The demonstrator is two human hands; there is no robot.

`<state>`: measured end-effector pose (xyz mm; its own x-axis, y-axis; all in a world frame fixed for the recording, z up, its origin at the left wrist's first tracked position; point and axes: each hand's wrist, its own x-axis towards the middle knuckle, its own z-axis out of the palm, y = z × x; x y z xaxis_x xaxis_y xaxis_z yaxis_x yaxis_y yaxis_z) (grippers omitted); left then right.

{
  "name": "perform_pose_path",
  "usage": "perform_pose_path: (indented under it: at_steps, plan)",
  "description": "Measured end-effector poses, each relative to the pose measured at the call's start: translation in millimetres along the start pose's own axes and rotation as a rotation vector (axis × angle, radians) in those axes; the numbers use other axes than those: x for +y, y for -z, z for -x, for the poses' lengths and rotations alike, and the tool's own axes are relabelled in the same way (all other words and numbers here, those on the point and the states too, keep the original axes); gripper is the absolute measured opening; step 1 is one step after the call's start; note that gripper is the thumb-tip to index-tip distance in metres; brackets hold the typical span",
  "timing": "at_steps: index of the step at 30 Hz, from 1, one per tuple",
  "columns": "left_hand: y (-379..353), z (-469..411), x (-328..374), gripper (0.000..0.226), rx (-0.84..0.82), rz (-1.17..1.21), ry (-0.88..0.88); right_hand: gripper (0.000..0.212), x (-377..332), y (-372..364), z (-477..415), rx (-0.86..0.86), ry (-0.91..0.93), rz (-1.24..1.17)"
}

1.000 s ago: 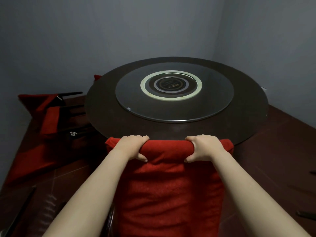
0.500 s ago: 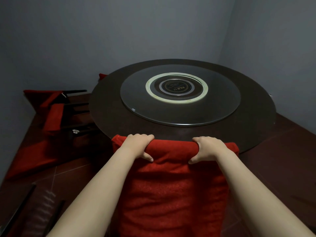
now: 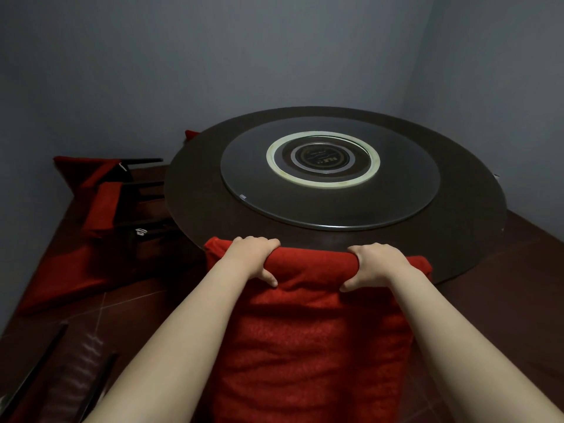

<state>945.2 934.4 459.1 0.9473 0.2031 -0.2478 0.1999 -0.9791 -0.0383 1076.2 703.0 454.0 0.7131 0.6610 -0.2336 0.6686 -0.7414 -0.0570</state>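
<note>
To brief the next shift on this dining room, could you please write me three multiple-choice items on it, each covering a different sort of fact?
1. Where do the tipped-over chairs lie? A) left of the round table B) on it C) right of it
2. What colour is the cover on the near chair back? A) blue B) red C) white
3. What are the hands doing? A) both hang free B) only one holds the chair C) left hand and right hand both grip its top edge
Answers: 1 A, they lie on the floor at the left; 2 B, the cloth is plainly red; 3 C, both hands' fingers wrap the edge.
</note>
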Motion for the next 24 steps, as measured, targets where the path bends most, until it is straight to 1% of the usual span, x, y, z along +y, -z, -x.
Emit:
perform_pose_path:
  at_steps: [7,14,18,21,24]
  plan:
    - [6.6,3.8,10.5,0.075,-0.012,-0.005,-0.013,0.085,4.3,0.3,11.9,0.032,-0.007,-0.002]
    - [2.7,12.2,0.6,0.075,0.031,-0.014,-0.006,0.087,-2.7,4.8,6.9,0.039,0.014,0.021]
    - [4.2,6.3,-1.4,0.077,0.015,-0.02,0.005,0.086,-2.1,6.7,-1.2,0.038,0.016,0.025]
    - [6.4,-2.8,-0.7,0.077,0.015,-0.025,0.017,0.081,2.0,6.5,-7.8,0.047,0.015,0.024]
    - [9.8,-16.2,2.9,0.076,0.03,-0.03,0.013,0.086,9.6,8.1,-12.8,0.055,-0.002,0.004]
